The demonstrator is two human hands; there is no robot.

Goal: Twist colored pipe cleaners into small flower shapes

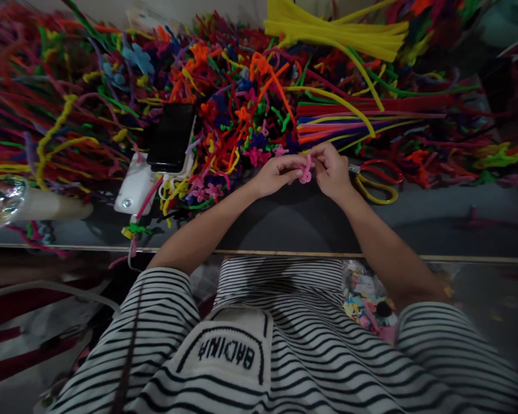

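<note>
Item under inspection: a small pink fuzzy piece (306,172), bent into loops, positioned between the two hands above the near part of the dark surface (280,230). The left hand (280,175) pinches it from one side with thumb and fingertips. The right hand (330,171) has curled fingers at its other side, touching or nearly so; whether they close on it cannot be told at this size.

Handling assessment: the piece appears to be a fuzzy-coated wire stem, like those in the striped bundle (341,123) just beyond. Judged on that basis, it is very light, soft outside and springy within, holds a bend once made, and is unlikely to slip. It should not break easily, but a hard squeeze would probably flatten the loops and repeated bending could weaken the core. Recommended hold: a fingertip pinch where strands cross, with the other hand taking a free end; cut tips may prick.

Adjacent: scissors (382,179) with red and yellow handles lie just beside the right hand.
</note>
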